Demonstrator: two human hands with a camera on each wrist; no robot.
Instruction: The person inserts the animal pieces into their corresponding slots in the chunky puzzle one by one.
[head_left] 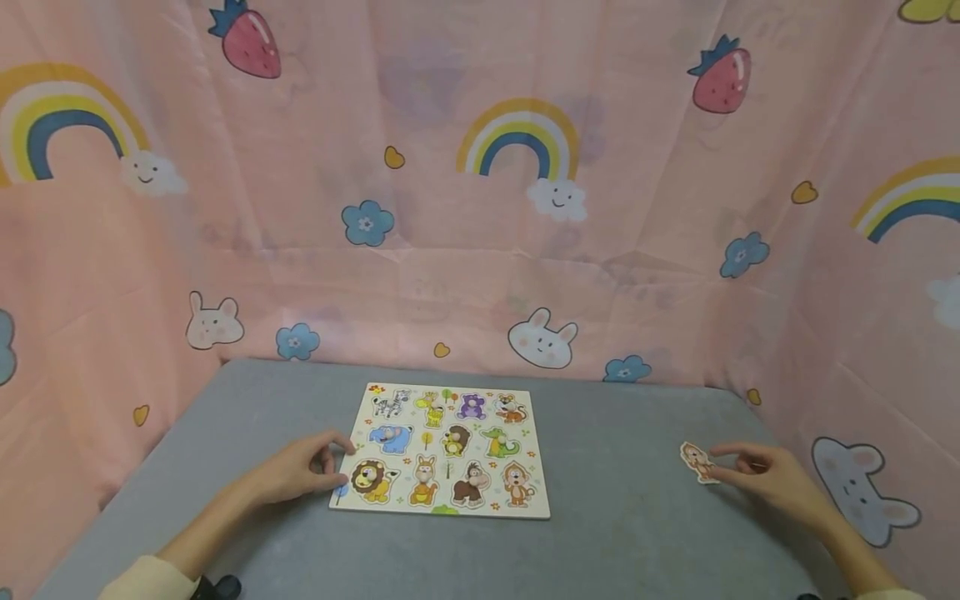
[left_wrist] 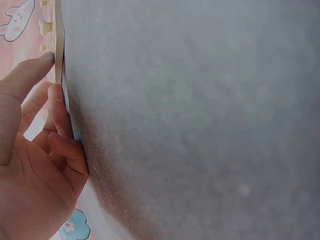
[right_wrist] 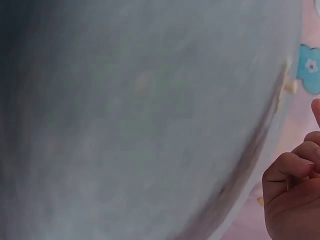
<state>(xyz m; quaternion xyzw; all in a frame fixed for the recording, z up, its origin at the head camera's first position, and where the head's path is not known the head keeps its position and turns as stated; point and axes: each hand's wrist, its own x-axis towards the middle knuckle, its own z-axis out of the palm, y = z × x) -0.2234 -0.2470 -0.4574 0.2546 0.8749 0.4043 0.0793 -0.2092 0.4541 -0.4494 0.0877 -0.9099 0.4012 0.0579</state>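
Note:
A puzzle board (head_left: pixel 436 510) with colourful animal pictures lies flat on the table. My left hand (head_left: pixel 303 468) is at its left edge, with the thumb and forefinger tips touching the edge, apart from each other. The left wrist view shows that thumb (left_wrist: pixel 42 65) against the board's side (left_wrist: pixel 59 40), the other fingers loosely bent below. Far to the right, a monkey puzzle piece (head_left: pixel 697 462) lies on the table. Around its right side are the parted thumb and forefinger of my right hand (head_left: pixel 772 483). A gap separates the piece's knob (right_wrist: pixel 291 87) from the visible fingers (right_wrist: pixel 295 162).
The grey table (head_left: pixel 615 533) stretches between the board and the monkey piece. A pink printed cloth (head_left: pixel 420 292) with rainbows, strawberries and rabbits hangs behind the table and along both sides.

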